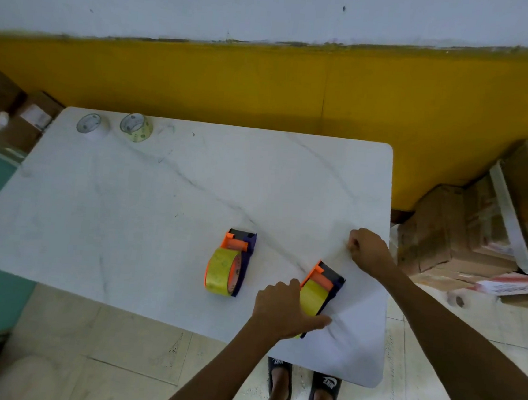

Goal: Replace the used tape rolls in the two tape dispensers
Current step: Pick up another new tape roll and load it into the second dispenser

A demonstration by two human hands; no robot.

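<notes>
1. Marble-look white table (127,219) takes up most of the shot, with a yellow and white wall behind it on the far side.
2. Far left corner of the table: two nearly used-up tape rolls sitting just beside each other, a whitish roll (92,125) and a yellowish roll (136,127) to its right. Both are well apart from everything else.
3. Around the middle, toward the near edge, there's the first dispenser (231,262), orange and purple, with a fat yellow tape roll loaded in it. Nobody's touching that one.
4. Next comes the left hand (281,310), palm down, pressing on the near end of the second dispenser (320,292). Fingers are spread over the yellow roll in it rather than wrapped tight around it, thumb pointing off to the right across the table.
5. That second dispenser lies at an angle near the right side of the table, same orange and purple colours.
6. Right hand (368,250) is just beyond it on the far side, fingers pinched closed. It looks like it's got clear tape pulled out of the dispenser, but the tape itself is too faint to make out for sure.
7. Cardboard boxes (464,230) are piled on the floor off to the right.
</notes>
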